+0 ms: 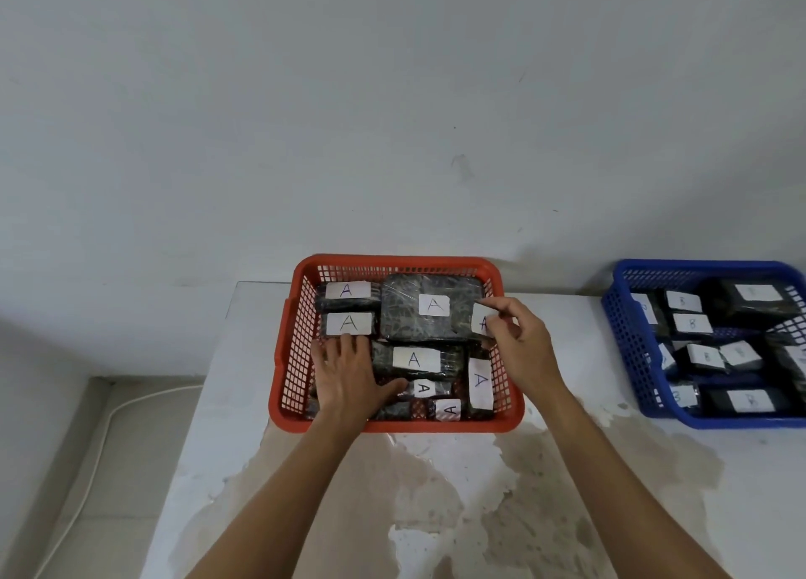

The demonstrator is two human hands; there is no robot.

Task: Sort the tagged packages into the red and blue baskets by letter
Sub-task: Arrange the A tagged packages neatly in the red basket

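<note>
Perforated plastic red basket (394,264); packages (429,306) glossy, seemingly film-wrapped, paper tags; table (545,469) rough, stained.

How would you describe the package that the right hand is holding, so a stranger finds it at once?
Look in the red basket, along its right wall. There the right hand pinches a dark package with an A tag. It alone is in a hand's grip.

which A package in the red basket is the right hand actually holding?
The one at the basket's right wall: the right hand pinches that package by its tag. The others in the red basket lie ungripped.
</note>
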